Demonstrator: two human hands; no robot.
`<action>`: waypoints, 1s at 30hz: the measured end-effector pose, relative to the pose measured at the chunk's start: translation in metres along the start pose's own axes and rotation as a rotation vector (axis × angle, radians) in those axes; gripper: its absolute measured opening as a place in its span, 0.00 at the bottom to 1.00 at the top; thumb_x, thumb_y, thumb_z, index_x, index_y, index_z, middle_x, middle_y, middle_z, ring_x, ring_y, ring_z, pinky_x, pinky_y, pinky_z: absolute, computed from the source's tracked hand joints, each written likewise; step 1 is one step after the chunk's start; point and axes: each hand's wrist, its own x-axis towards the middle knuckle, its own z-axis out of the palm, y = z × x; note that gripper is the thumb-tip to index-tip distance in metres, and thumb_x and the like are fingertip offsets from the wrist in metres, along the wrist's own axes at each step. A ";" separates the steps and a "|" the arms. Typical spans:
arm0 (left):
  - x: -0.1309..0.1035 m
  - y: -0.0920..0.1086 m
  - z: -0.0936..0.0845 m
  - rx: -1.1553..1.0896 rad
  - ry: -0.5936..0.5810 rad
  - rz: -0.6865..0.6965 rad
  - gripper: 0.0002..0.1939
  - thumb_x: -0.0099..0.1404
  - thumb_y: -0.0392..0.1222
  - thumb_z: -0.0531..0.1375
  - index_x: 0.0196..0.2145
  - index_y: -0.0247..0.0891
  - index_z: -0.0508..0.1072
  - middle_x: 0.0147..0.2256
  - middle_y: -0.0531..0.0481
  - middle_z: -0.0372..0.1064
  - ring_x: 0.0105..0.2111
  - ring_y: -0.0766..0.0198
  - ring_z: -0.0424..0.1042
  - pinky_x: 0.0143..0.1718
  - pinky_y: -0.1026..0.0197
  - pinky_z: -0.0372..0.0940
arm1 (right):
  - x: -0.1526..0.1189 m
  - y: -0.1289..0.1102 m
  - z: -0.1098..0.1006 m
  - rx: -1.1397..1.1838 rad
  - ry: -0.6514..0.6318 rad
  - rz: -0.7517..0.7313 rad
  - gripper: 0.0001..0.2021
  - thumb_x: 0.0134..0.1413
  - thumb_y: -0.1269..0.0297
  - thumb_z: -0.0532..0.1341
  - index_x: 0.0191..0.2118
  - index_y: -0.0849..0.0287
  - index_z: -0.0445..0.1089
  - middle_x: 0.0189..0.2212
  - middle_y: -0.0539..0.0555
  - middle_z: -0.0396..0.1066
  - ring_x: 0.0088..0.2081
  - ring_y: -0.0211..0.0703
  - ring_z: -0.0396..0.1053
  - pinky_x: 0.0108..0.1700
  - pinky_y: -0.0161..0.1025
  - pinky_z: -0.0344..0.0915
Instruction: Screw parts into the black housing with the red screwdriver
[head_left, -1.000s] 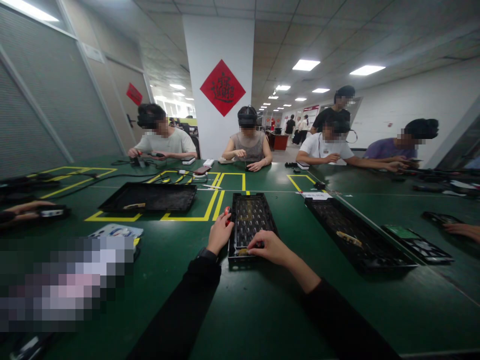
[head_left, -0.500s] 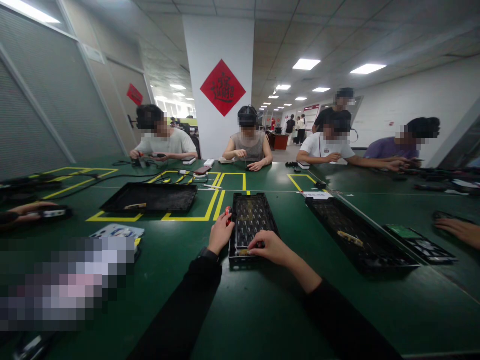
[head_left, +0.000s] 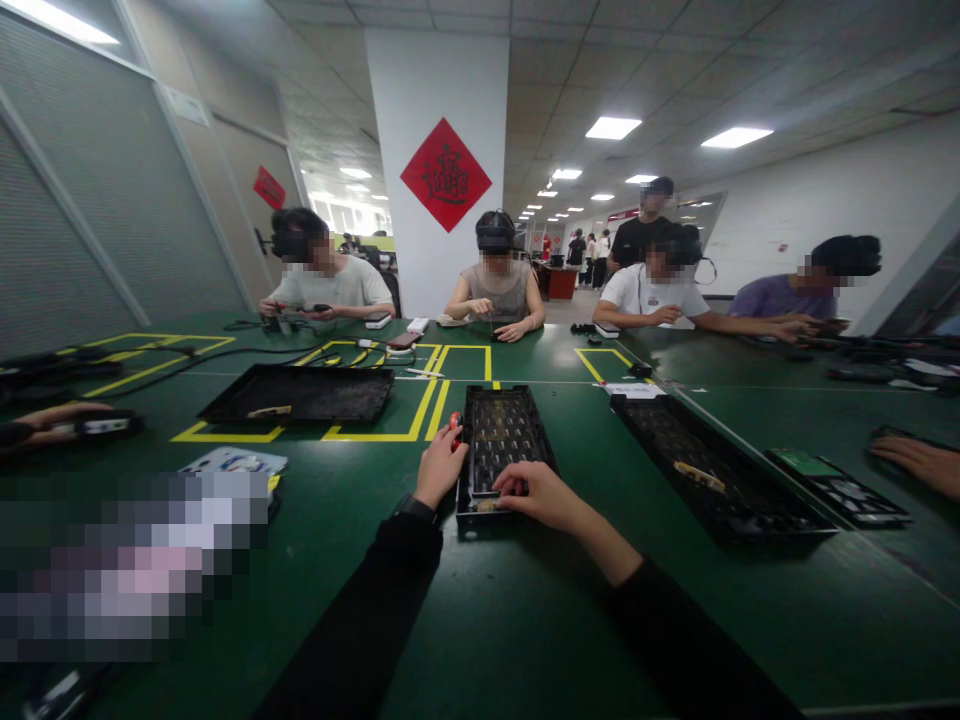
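A black tray [head_left: 511, 430] with rows of small shiny parts lies on the green table in front of me. My left hand [head_left: 439, 465] is at its left edge, fingers closed round a small red and black tool [head_left: 455, 430]. Over the tray's near end, my right hand [head_left: 538, 492] has its fingers pinched together; whatever is between them is too small and hidden to name. Just left of those fingertips, a small yellowish piece [head_left: 487, 506] sits in the tray's near end.
Black trays lie at left [head_left: 300, 395] and right [head_left: 720, 470], each holding a yellowish strip. A green board [head_left: 806, 462] is farther right. Other people's hands rest at both table sides [head_left: 56, 425], [head_left: 919, 460]. Several people sit opposite. Cables cross the left.
The standing person in black at the back has moved left. My hands and the tray keep almost the same place.
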 end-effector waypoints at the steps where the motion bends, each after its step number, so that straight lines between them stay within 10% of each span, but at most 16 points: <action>1: 0.000 0.000 0.000 -0.003 0.000 -0.003 0.20 0.61 0.43 0.49 0.50 0.39 0.66 0.55 0.46 0.58 0.54 0.58 0.59 0.55 0.56 0.54 | 0.000 0.000 0.000 -0.003 0.003 -0.002 0.11 0.46 0.61 0.64 0.36 0.60 0.71 0.27 0.50 0.72 0.28 0.36 0.66 0.32 0.33 0.60; 30: 0.000 0.000 -0.001 -0.036 -0.003 -0.015 0.21 0.59 0.43 0.52 0.50 0.40 0.66 0.55 0.46 0.58 0.53 0.57 0.59 0.55 0.55 0.54 | 0.000 -0.001 -0.003 -0.093 0.008 -0.024 0.09 0.46 0.60 0.63 0.34 0.59 0.74 0.29 0.52 0.72 0.31 0.38 0.65 0.34 0.34 0.59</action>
